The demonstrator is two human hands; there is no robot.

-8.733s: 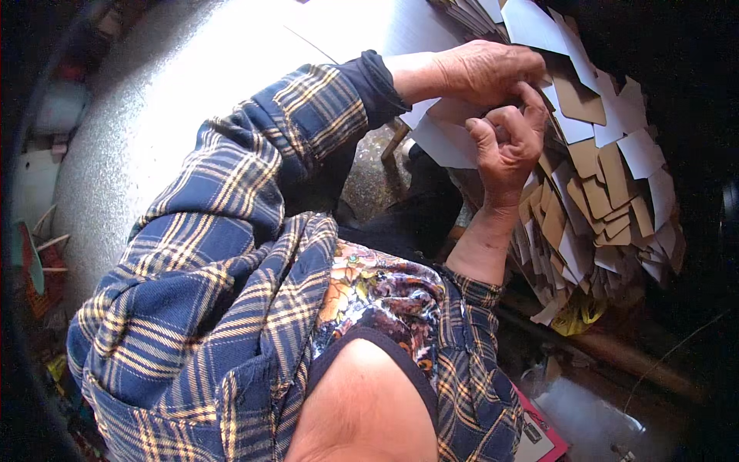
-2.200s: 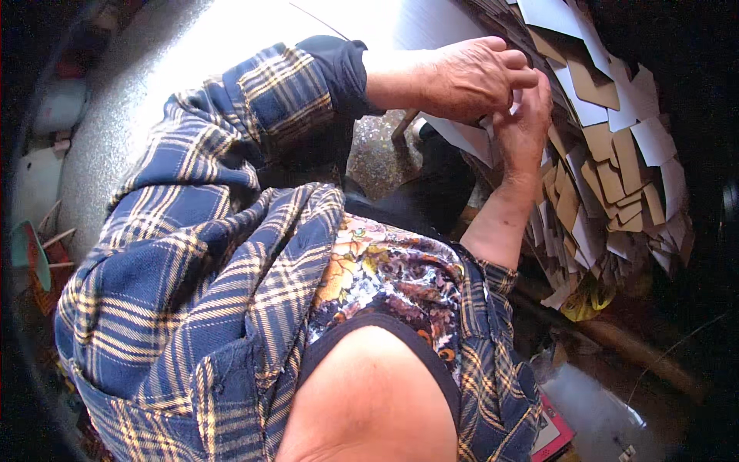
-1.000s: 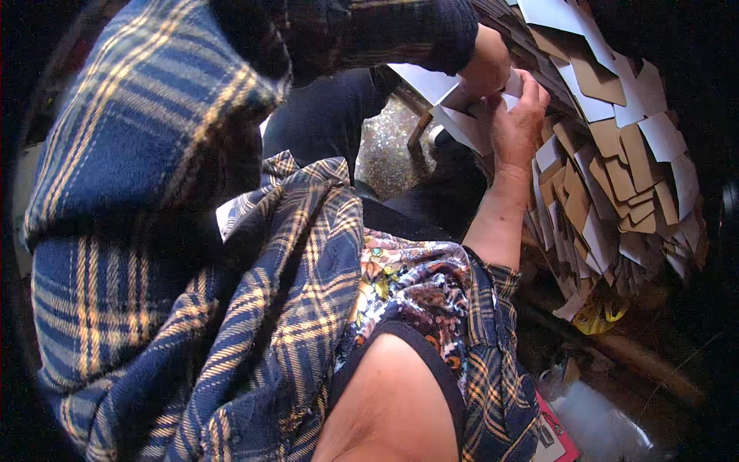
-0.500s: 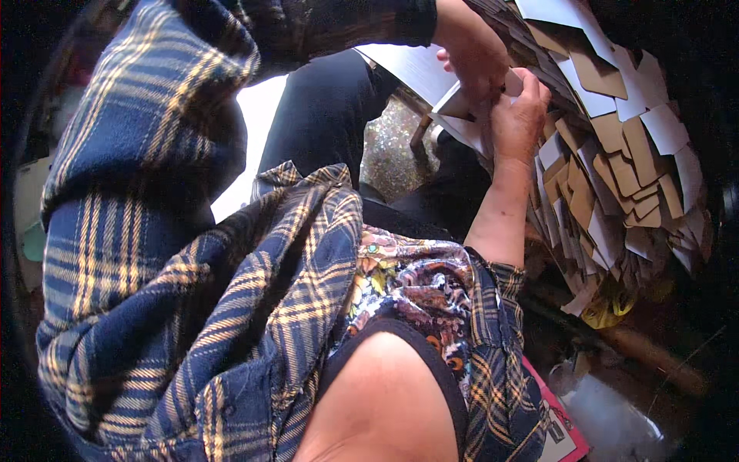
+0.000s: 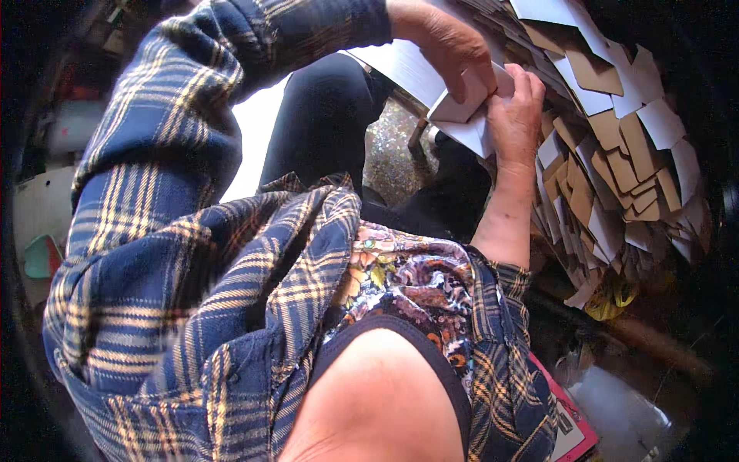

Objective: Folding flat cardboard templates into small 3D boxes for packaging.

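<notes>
Head view, looking straight down the person's chest: both hands are up at about one o'clock, working on a white card piece [image 5: 462, 115]. The left hand [image 5: 446, 46] comes in from the top at twelve, out of a blue plaid sleeve [image 5: 192, 115] that sweeps round the frame from nine to twelve. Its fingers are curled down over the top of the card piece, pinching the folded flap between thumb and fingertips. The right hand [image 5: 514, 115] rises from the middle of the frame on a bare forearm, and its fingers close on the right edge of the same piece, fingertips up at the flap beside the left hand's. The two hands touch or nearly touch there. The card piece sits between them, tilted, its lower white panel hanging down toward the person's dark trouser leg [image 5: 323, 115].

Just beyond the right hand, from one round to three o'clock, lies a big heap of cut cardboard pieces [image 5: 616, 154], brown and white faces overlapping like scales. A larger white sheet [image 5: 400, 65] lies under the left hand. At six, a patterned shirt [image 5: 408, 277] shows under the open plaid. At five o'clock a pink-edged booklet [image 5: 573, 431] lies on the floor.
</notes>
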